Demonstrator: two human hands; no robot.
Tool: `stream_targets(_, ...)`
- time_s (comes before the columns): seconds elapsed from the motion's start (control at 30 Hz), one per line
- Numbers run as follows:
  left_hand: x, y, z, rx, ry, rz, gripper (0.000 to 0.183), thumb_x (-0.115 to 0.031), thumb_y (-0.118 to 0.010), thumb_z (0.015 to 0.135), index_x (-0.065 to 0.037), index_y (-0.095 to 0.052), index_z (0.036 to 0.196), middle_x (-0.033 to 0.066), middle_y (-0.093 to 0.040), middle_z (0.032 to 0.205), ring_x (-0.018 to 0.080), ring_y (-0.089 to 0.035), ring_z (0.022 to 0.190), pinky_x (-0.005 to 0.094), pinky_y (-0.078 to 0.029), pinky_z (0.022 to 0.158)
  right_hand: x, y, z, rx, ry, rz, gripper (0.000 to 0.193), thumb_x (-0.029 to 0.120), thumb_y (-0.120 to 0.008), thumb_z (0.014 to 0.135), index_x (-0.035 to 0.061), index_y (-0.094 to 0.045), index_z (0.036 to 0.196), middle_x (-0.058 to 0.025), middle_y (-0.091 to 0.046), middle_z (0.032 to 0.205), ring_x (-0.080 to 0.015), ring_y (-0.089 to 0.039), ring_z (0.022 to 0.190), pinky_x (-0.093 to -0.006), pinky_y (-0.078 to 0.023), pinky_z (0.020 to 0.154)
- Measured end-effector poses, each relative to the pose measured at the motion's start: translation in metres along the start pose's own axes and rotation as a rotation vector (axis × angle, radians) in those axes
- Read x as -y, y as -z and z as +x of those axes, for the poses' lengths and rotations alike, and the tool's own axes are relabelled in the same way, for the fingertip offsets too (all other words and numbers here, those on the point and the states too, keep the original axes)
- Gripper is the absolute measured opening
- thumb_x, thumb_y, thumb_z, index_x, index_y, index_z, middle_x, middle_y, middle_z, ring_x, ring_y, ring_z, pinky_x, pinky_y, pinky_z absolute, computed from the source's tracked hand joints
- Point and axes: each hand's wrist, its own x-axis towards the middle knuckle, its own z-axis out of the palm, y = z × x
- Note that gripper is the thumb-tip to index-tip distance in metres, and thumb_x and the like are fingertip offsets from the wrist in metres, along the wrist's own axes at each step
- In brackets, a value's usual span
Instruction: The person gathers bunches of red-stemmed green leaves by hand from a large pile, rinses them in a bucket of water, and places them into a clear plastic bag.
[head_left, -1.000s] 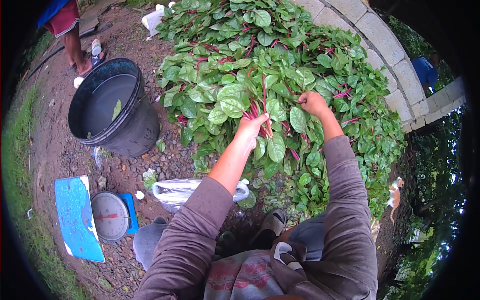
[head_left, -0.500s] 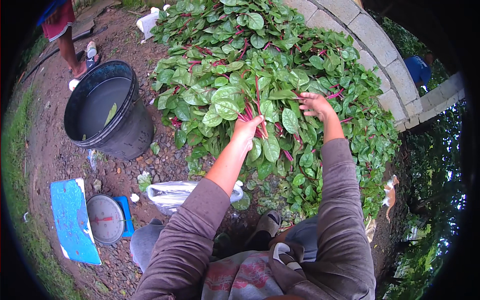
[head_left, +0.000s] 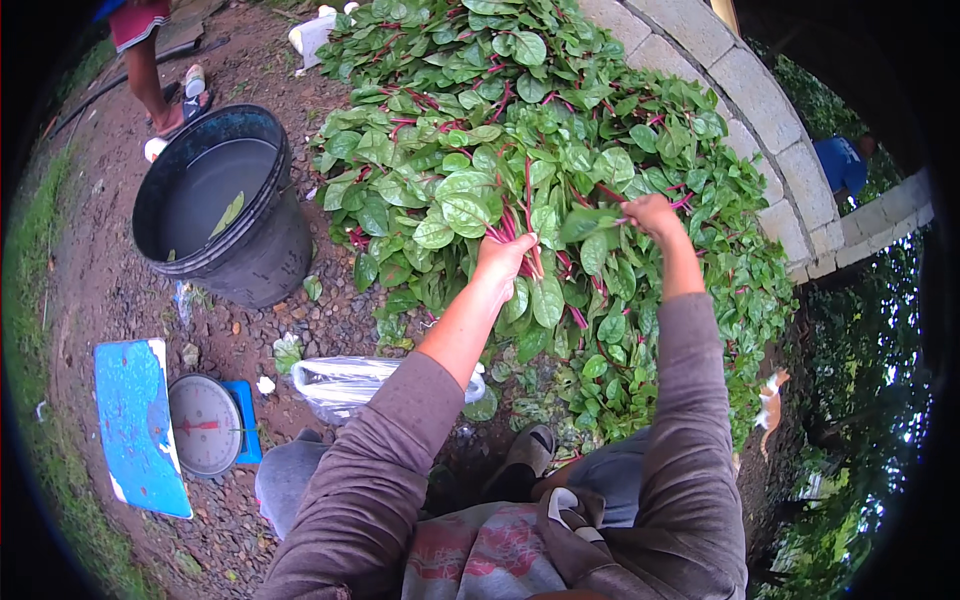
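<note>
A broad heap of leafy greens with purple-red stems (head_left: 560, 110), which look like Malabar spinach, spreads out in front of me. My left hand (head_left: 505, 262) is closed round the stems of a small bunch (head_left: 468, 208), its leaves fanning up and away from me. To its right, my right hand (head_left: 652, 215) pinches the stem end of a single leafy sprig (head_left: 590, 222), which lies toward the bunch and is slightly blurred. The fingertips of the right hand are partly hidden by the curled fingers.
A black bucket of water (head_left: 215, 205) with a leaf floating stands left. Nearer are a dial scale (head_left: 207, 425), a blue board (head_left: 142, 428) and clear plastic bags (head_left: 345, 382). A block wall (head_left: 770, 95) curves behind the heap. A cat (head_left: 770, 405) is at right; a person's legs (head_left: 145, 75) show far left.
My right hand was spread open over the heap; now its fingers are closed on a sprig and it has shifted slightly right. My left hand keeps its hold on the bunch.
</note>
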Motion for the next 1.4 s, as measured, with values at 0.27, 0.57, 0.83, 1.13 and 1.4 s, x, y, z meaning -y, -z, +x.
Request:
stream_targets(0.27,0.002,0.002,0.002,-0.053,-0.009,0.043,0.013,-0.011,-0.062,0.079,-0.001,-0.061,0.087,0.0095,-0.064,0.074,0.0196,-0.061,0.058,0.0324,-0.048,0.045,0.071,0.068,-0.071,-0.441,0.119,-0.576,0.025,0.032,-0.063,0.077,0.0084,-0.068,0.083,-0.0167,-0.065,0.079,-0.0316,-0.063,0.077,-0.0419,-0.048,0.074)
stream_targets(0.57,0.008,-0.001,0.006,-0.083,-0.055,0.01,0.011,-0.007,-0.062,0.079,0.0,-0.06,0.087,0.0099,-0.064,0.074,0.02,-0.061,0.058,0.0331,-0.05,0.045,0.1,0.086,-0.106,-0.993,0.33,-0.605,0.02,0.03,-0.06,0.08,0.0116,-0.067,0.083,-0.0169,-0.064,0.073,-0.0344,-0.063,0.071,-0.0439,-0.05,0.067)
stream_targets(0.83,0.004,-0.015,-0.004,-0.039,-0.026,-0.009,0.012,-0.007,-0.06,0.079,0.0,-0.058,0.09,0.0084,-0.062,0.074,0.019,-0.061,0.061,0.0323,-0.05,0.05,0.092,-0.12,-0.124,-0.372,0.629,-0.527,0.017,0.017,-0.061,0.075,0.003,-0.052,0.075,-0.019,-0.06,0.065,-0.0364,-0.059,0.056,-0.0456,-0.049,0.054)
stream_targets(1.13,-0.007,-0.006,-0.007,0.007,0.077,-0.176,0.02,-0.013,-0.068,0.077,-0.006,-0.059,0.095,0.0053,-0.063,0.082,0.0153,-0.059,0.069,0.0296,-0.047,0.06,0.088,-0.106,-0.135,-0.006,0.71,-0.319,0.023,0.018,-0.06,0.078,-0.0006,-0.051,0.088,-0.0186,-0.059,0.084,-0.0356,-0.059,0.074,-0.0443,-0.047,0.068)
stream_targets(1.4,0.007,0.007,0.01,0.068,0.066,-0.103,0.018,-0.012,-0.067,0.078,-0.005,-0.057,0.091,0.0067,-0.062,0.074,0.0163,-0.06,0.061,0.0312,-0.049,0.044,0.002,-0.033,0.019,-0.211,0.09,-0.185,0.03,0.033,-0.06,0.078,0.0068,-0.066,0.065,-0.0055,-0.063,0.059,-0.0175,-0.062,0.056,-0.0326,-0.05,0.064)
